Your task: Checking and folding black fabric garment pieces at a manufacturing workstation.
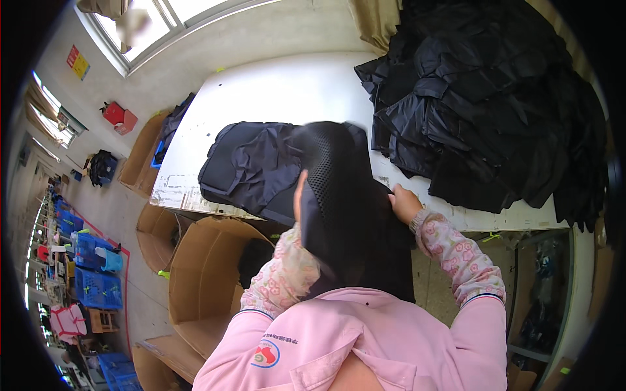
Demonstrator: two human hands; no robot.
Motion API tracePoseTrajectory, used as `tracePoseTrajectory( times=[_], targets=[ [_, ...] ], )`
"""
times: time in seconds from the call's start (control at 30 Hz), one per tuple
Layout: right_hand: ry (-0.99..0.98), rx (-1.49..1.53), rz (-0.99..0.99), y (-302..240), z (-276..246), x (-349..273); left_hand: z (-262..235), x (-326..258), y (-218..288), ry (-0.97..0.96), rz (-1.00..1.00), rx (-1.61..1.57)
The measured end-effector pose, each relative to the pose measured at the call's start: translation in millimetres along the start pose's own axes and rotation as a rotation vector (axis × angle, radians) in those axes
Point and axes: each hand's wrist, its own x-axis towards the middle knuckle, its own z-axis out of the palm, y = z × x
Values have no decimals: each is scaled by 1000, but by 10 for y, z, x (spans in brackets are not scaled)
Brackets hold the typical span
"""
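Hands grasp a dark garment at the near tabletop (pixel 274 85) edge: left hand (pixel 301 194) and right hand (pixel 404 203) each clench its black mesh-lined fabric (pixel 345 195), long axis running near to far; crinkled navy shell (pixel 251 163) lies leftward.

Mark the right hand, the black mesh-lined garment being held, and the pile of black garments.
right hand (pixel 404 203), head view, back of the hand.
black mesh-lined garment (pixel 355 221), head view, its dark mesh inner side.
pile of black garments (pixel 489 98), head view, middle of the heap.
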Motion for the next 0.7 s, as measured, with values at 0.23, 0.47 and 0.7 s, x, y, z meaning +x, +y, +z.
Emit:
tracePoseTrajectory(
  times=[0.23, 0.47, 0.7],
  targets=[
    [276, 763, 72, 979, -1121, 139, -16, -225, 986, 294, 389, 895],
    [33, 1413, -184, -831, -2728, -577, -730, -59, 1546, 713, 438, 1138],
    [-336, 1579, -638, -2519, -3073, -364, -1555, 171, 951, 771, 46, 861]
  ],
)
